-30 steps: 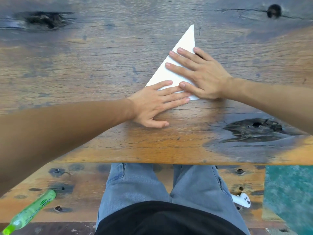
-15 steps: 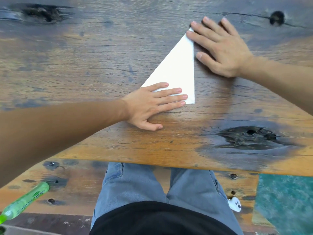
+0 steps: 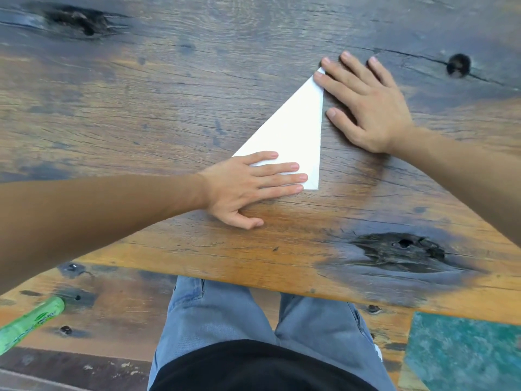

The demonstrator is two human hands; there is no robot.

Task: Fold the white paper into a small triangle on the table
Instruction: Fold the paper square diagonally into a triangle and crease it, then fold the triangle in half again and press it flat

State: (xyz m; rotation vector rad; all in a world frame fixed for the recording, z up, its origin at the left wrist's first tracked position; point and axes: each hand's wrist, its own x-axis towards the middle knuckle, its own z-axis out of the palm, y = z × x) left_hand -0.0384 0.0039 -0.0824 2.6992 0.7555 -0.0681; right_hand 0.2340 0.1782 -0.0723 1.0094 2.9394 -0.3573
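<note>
The white paper point(image 3: 293, 131) lies flat on the wooden table point(image 3: 158, 114) as a tall narrow triangle, its sharp tip pointing away from me. My left hand point(image 3: 248, 187) rests palm down with spread fingers on the triangle's near left corner. My right hand point(image 3: 366, 103) lies flat on the table beside the paper's right edge, fingertips touching the far tip. Neither hand grips the paper.
Dark knots mark the wood at the far left point(image 3: 76, 21), far right point(image 3: 458, 64) and near right point(image 3: 400, 249). Below the table edge are my jeans point(image 3: 253, 314), a green bottle point(image 3: 28, 323) at the left, a teal patch point(image 3: 465, 351) at the right.
My right hand slid from the middle of the paper up to its far tip and off to the right edge. The left hand stayed pressing the near corner.
</note>
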